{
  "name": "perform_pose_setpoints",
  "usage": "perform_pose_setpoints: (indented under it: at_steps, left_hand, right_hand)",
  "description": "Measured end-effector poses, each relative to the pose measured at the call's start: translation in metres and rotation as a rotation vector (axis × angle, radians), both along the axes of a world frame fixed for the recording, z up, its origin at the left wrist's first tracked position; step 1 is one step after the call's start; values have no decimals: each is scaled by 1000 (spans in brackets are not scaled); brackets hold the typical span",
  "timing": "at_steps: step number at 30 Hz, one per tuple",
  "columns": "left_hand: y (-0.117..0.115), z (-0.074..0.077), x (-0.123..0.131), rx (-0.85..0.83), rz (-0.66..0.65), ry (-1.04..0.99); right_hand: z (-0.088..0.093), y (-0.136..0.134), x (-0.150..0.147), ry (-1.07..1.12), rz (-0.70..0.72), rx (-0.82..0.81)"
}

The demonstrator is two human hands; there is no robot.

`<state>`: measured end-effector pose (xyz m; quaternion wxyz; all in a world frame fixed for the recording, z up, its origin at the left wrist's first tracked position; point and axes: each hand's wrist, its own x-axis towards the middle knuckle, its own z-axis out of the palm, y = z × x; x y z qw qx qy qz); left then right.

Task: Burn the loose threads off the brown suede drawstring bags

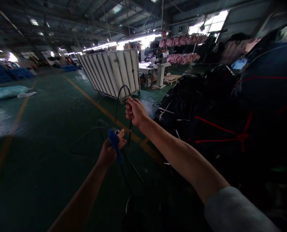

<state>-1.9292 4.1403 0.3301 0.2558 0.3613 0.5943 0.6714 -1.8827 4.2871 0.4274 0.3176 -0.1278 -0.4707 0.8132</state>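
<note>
My right hand (135,111) is closed round a thin black cable (117,104), which arches above the fist and hangs below it. Lower and to the left, my left hand (112,146) has a blue object (113,138) against its palm, with some fingers stretched out to the right. More loops of dark cable spread left of this hand, and strands run down toward the floor. What exactly the blue object is cannot be made out in the dim light.
A large pale wheeled cart (112,71) stands ahead. Dark bundles tied with red cord (218,129) are piled close on the right. A green floor (49,129) with yellow lines stretches left. Farther off, a person sits near a machine (161,69).
</note>
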Motion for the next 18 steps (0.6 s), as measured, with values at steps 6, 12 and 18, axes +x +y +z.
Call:
perform_pose_setpoints:
  at_steps: [6, 12, 18]
  left_hand:
    - [48, -43, -67, 98, -66, -160]
    - [32, 19, -234, 172, -5, -298]
    - [44, 151, -362, 283, -74, 17]
  right_hand:
    - [-8, 6, -127, 17, -86, -147]
    - [-29, 67, -198, -129, -418, 360]
    - [-163, 90, -177, -407, -706, 109]
